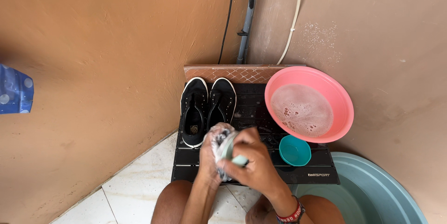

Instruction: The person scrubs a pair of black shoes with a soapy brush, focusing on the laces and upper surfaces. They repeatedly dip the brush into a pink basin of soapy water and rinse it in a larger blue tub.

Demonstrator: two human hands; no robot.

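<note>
1. Nearest the camera, at 6 o'clock: two bare knees (172,203) and forearms, a red woven wristband (291,214) on the right wrist.
2. Right hand (253,161): fingers closed tight on a pale green brush (235,156), pressed against the bundle held opposite.
3. Left hand (209,156): wrapped around a soapy dark cloth item (222,140), foam over it; exact kind of item cannot be told. Grip closed on it.
4. The bundle sits above the near edge of a black slatted table (307,175), at centre frame.
5. At 3 o'clock from the hands: small teal bowl (294,151) on the table.
6. At 4 o'clock: large grey-green tub (372,186), partly under the table's corner.
7. At 11 o'clock, just beyond the hands: pair of black sneakers (207,107), side by side, white soles.
8. At 1 o'clock: pink basin (340,98) holding sudsy water, tilted against the wall.
9. Farthest, at 12 o'clock: brown tile (233,72), grey pipe (247,19) in the corner.
</note>
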